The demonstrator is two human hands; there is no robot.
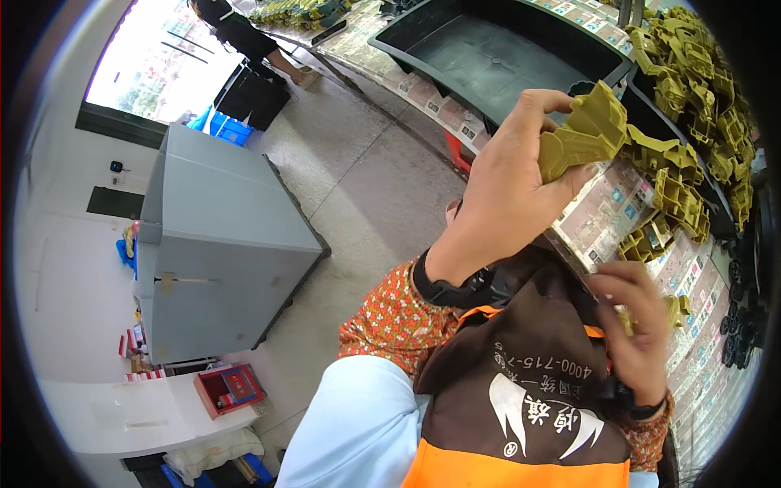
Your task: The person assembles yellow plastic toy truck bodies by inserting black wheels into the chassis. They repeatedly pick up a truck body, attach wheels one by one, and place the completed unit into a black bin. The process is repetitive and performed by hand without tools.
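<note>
My left hand (508,175), with a black watch band at the wrist, is raised near the table edge. Its fingers and thumb grip an olive-yellow moulded plastic part (587,134), which has angled walls. Lower down and to the right, my right hand (639,325) is at the table edge in front of my apron, fingers bent and smeared by motion. A bit of yellow shows between those fingers; whether they hold it I cannot make out. Several similar loose plastic parts (669,183) lie on the table just beyond both hands.
A large black tray (488,53) sits on the paper-covered table (606,207). Right of it, a dark bin is heaped with olive-yellow parts (700,89). Small black pieces (736,325) lie at the far right. On the left stand a grey cabinet (232,236) and, farther off, another person (244,37).
</note>
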